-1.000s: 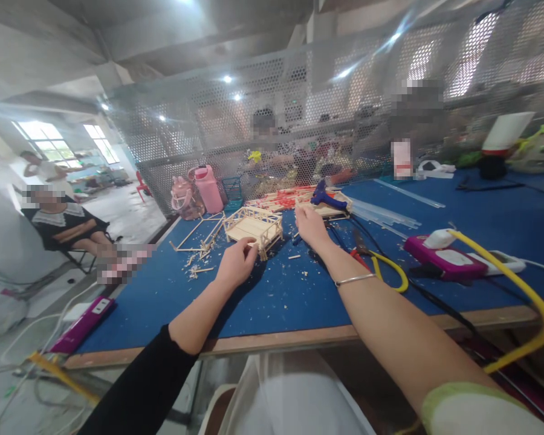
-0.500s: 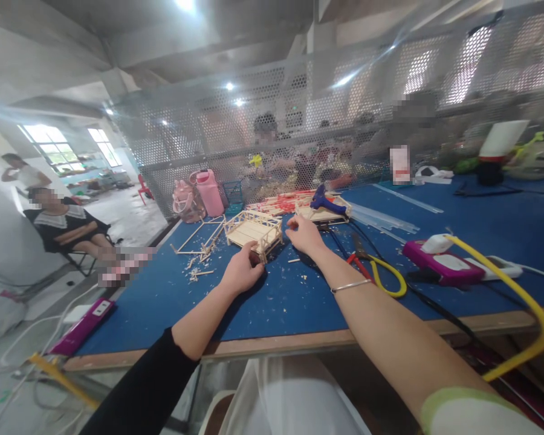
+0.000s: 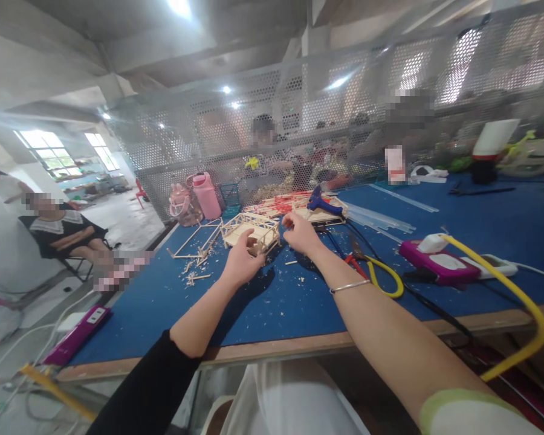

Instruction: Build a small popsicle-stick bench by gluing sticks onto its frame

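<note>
A small model built of pale wooden sticks (image 3: 236,231), with a planked floor and low railings, rests on the blue table. My left hand (image 3: 243,261) is closed at its near right corner, fingers curled over the railing and thumb beside it. Just off the right side, my right hand (image 3: 300,234) has its fingers bent in towards the thumb; anything between the fingertips is too small to make out. Behind that hand, a blue glue gun (image 3: 323,204) lies on a second stick-built piece (image 3: 299,214).
Loose stick frames (image 3: 193,238) and shavings lie left. Red-tipped sticks (image 3: 276,204) and clear glue sticks (image 3: 378,219) lie behind. Yellow-handled pliers (image 3: 383,278) and a purple power strip (image 3: 439,263) are right. Pink bottles (image 3: 206,196) stand by a perforated screen. A person (image 3: 63,229) sits left.
My left hand has risen slightly and moved further over the model's near railing. My right hand has shifted a little to the left, near the model's side. The view has turned slightly.
</note>
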A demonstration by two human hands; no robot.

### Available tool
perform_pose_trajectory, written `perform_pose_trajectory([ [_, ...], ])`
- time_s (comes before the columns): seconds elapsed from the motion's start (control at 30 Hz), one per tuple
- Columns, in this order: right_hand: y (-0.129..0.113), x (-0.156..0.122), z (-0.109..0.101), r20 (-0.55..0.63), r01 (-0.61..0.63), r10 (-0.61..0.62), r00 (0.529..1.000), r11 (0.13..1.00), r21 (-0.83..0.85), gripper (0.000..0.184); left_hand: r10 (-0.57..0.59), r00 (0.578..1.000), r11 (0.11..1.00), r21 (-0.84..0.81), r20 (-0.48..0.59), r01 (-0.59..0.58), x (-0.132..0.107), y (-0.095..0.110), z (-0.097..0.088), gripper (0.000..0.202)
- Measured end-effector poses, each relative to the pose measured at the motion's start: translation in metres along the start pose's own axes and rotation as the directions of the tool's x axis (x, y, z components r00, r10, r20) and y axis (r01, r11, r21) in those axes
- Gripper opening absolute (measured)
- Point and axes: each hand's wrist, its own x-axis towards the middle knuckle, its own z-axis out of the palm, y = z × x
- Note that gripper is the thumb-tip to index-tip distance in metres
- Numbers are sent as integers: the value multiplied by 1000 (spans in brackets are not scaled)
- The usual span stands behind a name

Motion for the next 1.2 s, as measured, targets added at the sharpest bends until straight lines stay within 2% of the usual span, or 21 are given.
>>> perform_pose_trajectory([
  [0.07,5,2,2,-56,78,-76,996,996,41,54,27,999,998,62,28,-29,-2,1,0,67],
  [0.13,6,3,5,12,146,-147,989,986,77,62,55,997,995,75,44,-58,-3,-4,-3,66],
  [0.23,1,1,8,169,118,-126,978,991,56,44,118,989,989,74,89,-124,-3,-15,-13,67],
  [0.3,-6,-1,5,212,100,-96,973,995,-10,29,145,982,987,51,125,-152,-1,-24,-22,72],
  [0.4,-17,-5,-2,220,144,-117,969,984,-109,18,107,972,993,-68,208,-95,0,-30,-32,84],
  [0.5,-27,-9,-6,244,194,-155,957,970,-145,15,62,964,971,-239,258,2,-5,-27,-34,96],
  [0.67,-36,-14,-2,251,214,-168,953,963,-167,17,19,966,911,-403,258,89,-13,-20,-26,104],
  [0.8,-38,-15,-3,247,207,-156,956,959,-194,16,43,981,891,-451,189,48,-15,-24,-23,103],
  [1.03,-42,-18,-6,258,198,-136,956,953,-230,16,59,995,921,-388,86,-21,-20,-28,-19,95],
  [1.2,-42,-19,-5,270,181,-112,956,953,-244,16,32,999,940,-341,21,-23,-18,-31,-16,90],
])
